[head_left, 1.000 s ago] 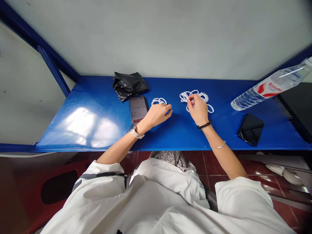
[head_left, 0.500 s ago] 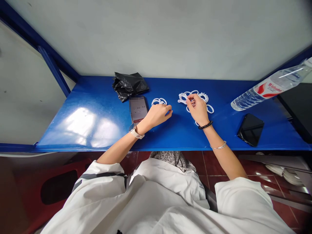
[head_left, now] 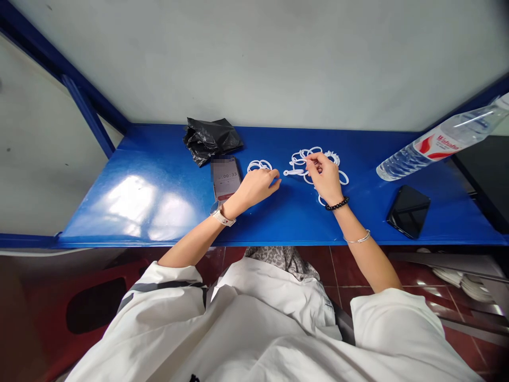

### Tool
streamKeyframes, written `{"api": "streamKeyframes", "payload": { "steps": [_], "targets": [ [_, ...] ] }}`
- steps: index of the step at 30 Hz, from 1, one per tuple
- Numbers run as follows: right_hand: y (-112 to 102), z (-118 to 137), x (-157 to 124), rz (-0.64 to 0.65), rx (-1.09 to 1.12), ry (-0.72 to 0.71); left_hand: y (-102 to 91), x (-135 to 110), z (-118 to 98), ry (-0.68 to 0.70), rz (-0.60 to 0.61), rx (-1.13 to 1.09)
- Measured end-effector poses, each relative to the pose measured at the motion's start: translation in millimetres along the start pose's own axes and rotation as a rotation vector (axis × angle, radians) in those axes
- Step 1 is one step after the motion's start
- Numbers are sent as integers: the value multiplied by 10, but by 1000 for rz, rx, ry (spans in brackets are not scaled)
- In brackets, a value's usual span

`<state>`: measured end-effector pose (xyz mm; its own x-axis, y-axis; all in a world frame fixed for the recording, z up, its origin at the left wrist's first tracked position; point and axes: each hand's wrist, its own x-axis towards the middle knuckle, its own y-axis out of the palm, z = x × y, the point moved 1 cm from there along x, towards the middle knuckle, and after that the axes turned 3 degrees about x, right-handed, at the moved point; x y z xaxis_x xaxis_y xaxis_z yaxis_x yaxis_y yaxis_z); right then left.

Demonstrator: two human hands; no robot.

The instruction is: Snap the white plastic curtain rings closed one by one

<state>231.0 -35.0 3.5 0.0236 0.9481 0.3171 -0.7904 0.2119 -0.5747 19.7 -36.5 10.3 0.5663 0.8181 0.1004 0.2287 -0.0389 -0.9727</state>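
My right hand (head_left: 326, 178) is over a loose pile of thin white loops (head_left: 312, 154) that look like hair ties. Its thumb and forefinger are pinched together on one white hair tie (head_left: 293, 172), which sticks out to the left of the fingertips; the exact grip is partly hidden. On the left, my left hand (head_left: 260, 187) rests low over the table, fingers bent and thumb apart from the forefinger, with nothing visible between them. Just behind its knuckles lies a smaller group of white hair ties (head_left: 260, 163), partly covered by the hand.
A phone showing a timer (head_left: 226, 178) lies left of my left hand, beside a crumpled black plastic bag (head_left: 212, 139). To the right are a water bottle (head_left: 437, 140) and a black phone (head_left: 409, 211). The blue table (head_left: 91, 212) meets a grey wall at the back.
My right hand has shifted slightly right and toward me. A white hair tie now shows stretched out to the left of the pile. My left hand has hardly moved.
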Motion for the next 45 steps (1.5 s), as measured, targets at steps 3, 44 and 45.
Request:
{"api": "streamKeyframes", "payload": {
  "steps": [3,44,45],
  "targets": [
    [-4,-2,6,10,112,28,24,0,17,-2,-9,-18],
    [108,196,-110,358,651,106,138,7,-68,-54,192,-1455],
    [106,198,-111,356,645,104,129,12,-58,-67,180,-1451]
  ]
}}
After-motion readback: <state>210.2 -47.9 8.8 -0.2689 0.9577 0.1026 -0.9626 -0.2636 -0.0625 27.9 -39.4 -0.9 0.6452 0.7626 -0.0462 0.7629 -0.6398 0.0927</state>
